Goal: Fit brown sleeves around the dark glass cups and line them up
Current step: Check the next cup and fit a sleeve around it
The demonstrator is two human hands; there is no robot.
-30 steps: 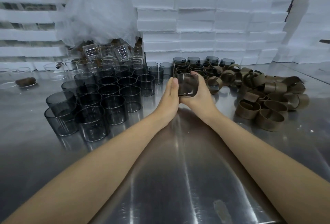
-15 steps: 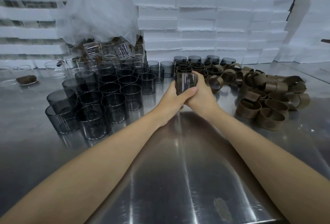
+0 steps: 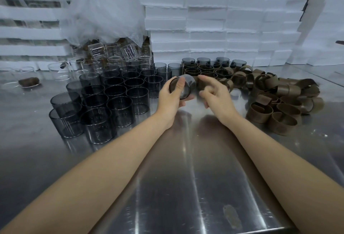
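Sideways, smoky translucent glass cup [image 3: 189,86] sits in left hand [image 3: 169,100].

Bare dark glass cups [image 3: 119,101] stand upright in packed rows at left; sleeved cups [image 3: 205,68] stand grouped at rear centre; loose brown sleeves [image 3: 275,107] lie heaped at right; one tipped cup [image 3: 189,86] is gripped in the left hand [image 3: 168,101].

Right hand [image 3: 216,94] has released the dark glass cup [image 3: 187,87] and drawn off to the right; it is now just beside the cup, fingers loosely curled and blurred. Left hand [image 3: 170,99] now grips the cup alone, thumb across its front. The cup has turned from upright onto its side, one round end toward the camera.
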